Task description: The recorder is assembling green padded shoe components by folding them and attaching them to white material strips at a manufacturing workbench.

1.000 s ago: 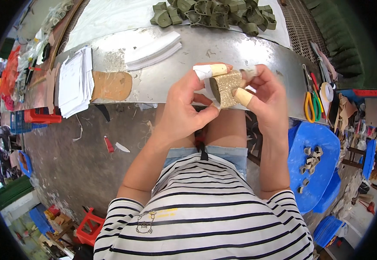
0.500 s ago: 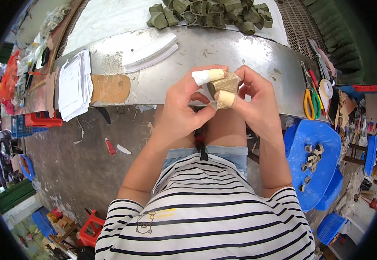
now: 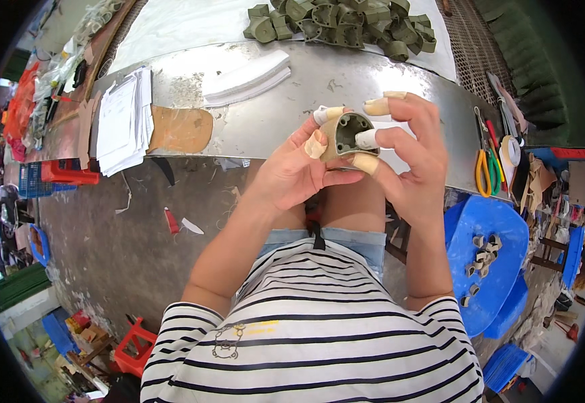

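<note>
Pinched firmly between left hand [image 3: 292, 171] and right hand [image 3: 410, 158] above the metal table [image 3: 272, 127]: small tan moulded cup-shaped part [image 3: 347, 134], best kept steady, taped fingertips clear of its open hollow.

A paper stack [image 3: 123, 121] lay at the frame's upper left on the metal table [image 3: 292, 114], a leather piece [image 3: 180, 129] just right of it. Molded parts [image 3: 343, 20] were heaped at top centre, scissors [image 3: 486, 164] lay at the right edge, and a stool [image 3: 490, 228] holding small parts [image 3: 482, 258] stood lower right.

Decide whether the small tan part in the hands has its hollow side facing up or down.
Facing up: the tan part shows its dark hollow toward the camera, pinched between left hand and right hand.
</note>
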`<state>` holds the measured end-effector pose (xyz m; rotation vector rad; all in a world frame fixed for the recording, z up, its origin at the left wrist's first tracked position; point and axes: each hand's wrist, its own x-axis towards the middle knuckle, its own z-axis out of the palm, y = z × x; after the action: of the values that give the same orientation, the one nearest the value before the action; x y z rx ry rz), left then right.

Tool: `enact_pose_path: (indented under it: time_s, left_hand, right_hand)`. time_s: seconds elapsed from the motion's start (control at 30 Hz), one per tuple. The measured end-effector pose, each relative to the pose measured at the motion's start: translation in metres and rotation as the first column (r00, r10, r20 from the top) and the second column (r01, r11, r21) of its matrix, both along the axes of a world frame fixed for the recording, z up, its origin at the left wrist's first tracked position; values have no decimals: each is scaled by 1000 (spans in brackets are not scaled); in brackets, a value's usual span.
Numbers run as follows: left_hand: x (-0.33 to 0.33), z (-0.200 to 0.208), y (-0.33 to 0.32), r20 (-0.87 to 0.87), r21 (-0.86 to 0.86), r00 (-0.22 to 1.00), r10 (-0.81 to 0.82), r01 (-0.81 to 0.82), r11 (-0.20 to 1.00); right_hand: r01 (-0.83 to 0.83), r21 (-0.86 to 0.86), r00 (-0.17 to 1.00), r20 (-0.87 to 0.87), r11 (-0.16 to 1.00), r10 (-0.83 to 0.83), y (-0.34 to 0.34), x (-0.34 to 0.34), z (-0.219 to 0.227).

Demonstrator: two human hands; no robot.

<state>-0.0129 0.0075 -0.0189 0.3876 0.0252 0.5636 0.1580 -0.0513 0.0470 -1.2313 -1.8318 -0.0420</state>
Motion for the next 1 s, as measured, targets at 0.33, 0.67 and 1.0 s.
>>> enact_pose_path:
  time_s: [0.33, 0.67, 1.0]
  left_hand:
    - [11, -7, -4, -39, 35, 993, 114, -113, 993]
    - [16, -7, -9, -64, 114, 979, 195, -187, 976]
    - [15, -10, -14, 51, 16, 979, 195, -196, 980]
  right_hand:
    - [-205, -201, 548, -834, 958, -58, -8, -28, -25]
    - [-323, -196, 463, -886, 926, -26, -7, -34, -28]
    - [-535, -82, 74, -996, 841, -51, -4, -26, -27]
